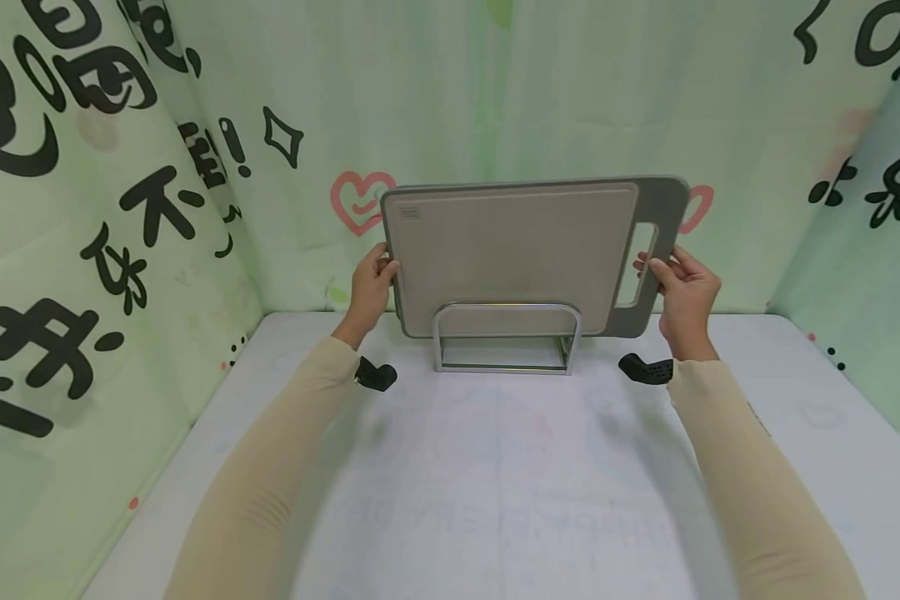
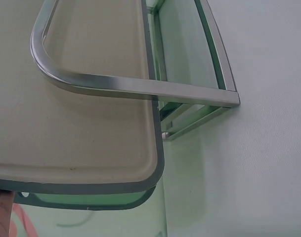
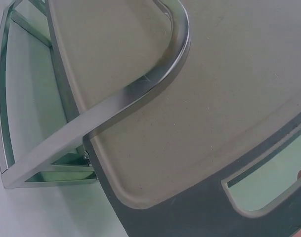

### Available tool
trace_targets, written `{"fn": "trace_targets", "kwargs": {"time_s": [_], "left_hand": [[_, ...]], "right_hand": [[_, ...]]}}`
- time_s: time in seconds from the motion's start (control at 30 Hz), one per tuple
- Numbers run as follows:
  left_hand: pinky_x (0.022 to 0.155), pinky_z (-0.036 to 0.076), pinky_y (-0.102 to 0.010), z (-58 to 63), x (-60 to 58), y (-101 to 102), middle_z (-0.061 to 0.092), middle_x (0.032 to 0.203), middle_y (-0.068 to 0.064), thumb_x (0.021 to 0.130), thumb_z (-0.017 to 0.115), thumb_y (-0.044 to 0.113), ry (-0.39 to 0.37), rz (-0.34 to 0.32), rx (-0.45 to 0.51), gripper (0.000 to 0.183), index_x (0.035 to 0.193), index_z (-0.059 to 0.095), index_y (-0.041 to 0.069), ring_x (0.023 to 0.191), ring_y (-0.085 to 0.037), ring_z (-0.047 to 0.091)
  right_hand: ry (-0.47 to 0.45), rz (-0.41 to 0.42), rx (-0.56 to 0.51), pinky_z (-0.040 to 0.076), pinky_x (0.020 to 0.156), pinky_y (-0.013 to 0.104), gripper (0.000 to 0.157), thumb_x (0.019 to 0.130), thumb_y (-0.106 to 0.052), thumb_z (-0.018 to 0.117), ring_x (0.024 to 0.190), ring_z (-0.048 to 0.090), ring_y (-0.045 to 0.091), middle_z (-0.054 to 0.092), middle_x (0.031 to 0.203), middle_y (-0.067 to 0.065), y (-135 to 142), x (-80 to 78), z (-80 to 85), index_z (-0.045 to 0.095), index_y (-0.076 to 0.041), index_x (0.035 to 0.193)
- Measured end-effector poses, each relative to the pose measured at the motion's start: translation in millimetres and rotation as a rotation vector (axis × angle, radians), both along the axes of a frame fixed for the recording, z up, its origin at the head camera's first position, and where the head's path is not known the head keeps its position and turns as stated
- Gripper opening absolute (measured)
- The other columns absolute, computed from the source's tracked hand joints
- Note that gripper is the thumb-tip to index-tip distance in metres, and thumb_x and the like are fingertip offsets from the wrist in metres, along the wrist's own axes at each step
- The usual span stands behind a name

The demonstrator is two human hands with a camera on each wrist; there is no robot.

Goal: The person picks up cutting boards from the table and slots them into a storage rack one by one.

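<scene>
A beige cutting board [image 1: 517, 258] with a grey rim and a slotted handle stands on its long edge behind the front hoop of a silver metal rack [image 1: 506, 306]. My left hand [image 1: 371, 292] pinches the board's left edge. On the handle side, my right hand [image 1: 688, 296] grips the outer strip, thumb in front and fingertips showing through the slot. The board's lower edge sits above the rack's base bar. In the left wrist view, a second dark-rimmed panel [image 2: 91, 200] shows behind the board, mostly hidden by it.
The rack stands toward the back of a white table [image 1: 495, 483]. A pale green curtain [image 1: 435, 100] with black lettering and red hearts hangs behind and along both sides. A black strap piece [image 1: 377, 375] juts from the left wrist, another [image 1: 645, 369] from the right.
</scene>
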State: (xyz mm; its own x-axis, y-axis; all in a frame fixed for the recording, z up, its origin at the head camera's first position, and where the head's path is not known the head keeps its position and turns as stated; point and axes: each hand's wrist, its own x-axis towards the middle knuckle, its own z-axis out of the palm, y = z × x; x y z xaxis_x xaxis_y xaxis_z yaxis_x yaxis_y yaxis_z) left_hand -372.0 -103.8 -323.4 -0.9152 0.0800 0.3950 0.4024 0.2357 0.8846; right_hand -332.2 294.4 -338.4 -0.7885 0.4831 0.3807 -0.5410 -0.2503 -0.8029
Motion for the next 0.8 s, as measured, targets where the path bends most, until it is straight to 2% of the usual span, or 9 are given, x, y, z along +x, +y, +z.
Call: {"fn": "trace_targets", "kwargs": {"time_s": [0.1, 0.47, 0.8], "left_hand": [[0.095, 0.049, -0.044, -5.6, -7.7, -2.5, 0.061, 0.116, -0.026, 0.099, 0.044, 0.01, -0.001, 0.009, -0.003, 0.035, 0.132, 0.049, 0.002, 0.111, -0.034, 0.059], [0.096, 0.049, -0.044, -6.4, -6.5, -7.3, 0.06, 0.118, -0.026, 0.1, 0.043, 0.009, -0.018, 0.018, 0.001, 0.036, 0.135, 0.047, 0.003, 0.113, -0.033, 0.058], [0.098, 0.048, -0.044, -7.6, -8.3, -10.9, 0.059, 0.121, -0.024, 0.1, 0.042, 0.01, -0.052, 0.027, -0.014, 0.038, 0.137, 0.045, 0.005, 0.116, -0.032, 0.057]], "right_hand": [[0.01, 0.012, -0.007, 0.056, 0.066, 0.02, 0.036, 0.08, 0.001, 0.069, 0.068, 0.072, 0.013, 0.074, 0.077, 0.003, -1.4, -0.4, 1.4, 0.065, 0.002, 0.116], [-0.053, 0.011, 0.051, 0.056, 0.067, 0.018, 0.04, 0.079, -0.006, 0.071, 0.07, 0.072, 0.01, 0.075, 0.078, -0.002, -4.5, 0.0, -0.7, 0.065, -0.002, 0.118], [-0.047, 0.048, -0.004, 0.056, 0.065, 0.019, 0.039, 0.078, -0.001, 0.071, 0.067, 0.072, 0.011, 0.075, 0.077, 0.0, -6.8, -0.2, -2.4, 0.065, 0.001, 0.117]]}}
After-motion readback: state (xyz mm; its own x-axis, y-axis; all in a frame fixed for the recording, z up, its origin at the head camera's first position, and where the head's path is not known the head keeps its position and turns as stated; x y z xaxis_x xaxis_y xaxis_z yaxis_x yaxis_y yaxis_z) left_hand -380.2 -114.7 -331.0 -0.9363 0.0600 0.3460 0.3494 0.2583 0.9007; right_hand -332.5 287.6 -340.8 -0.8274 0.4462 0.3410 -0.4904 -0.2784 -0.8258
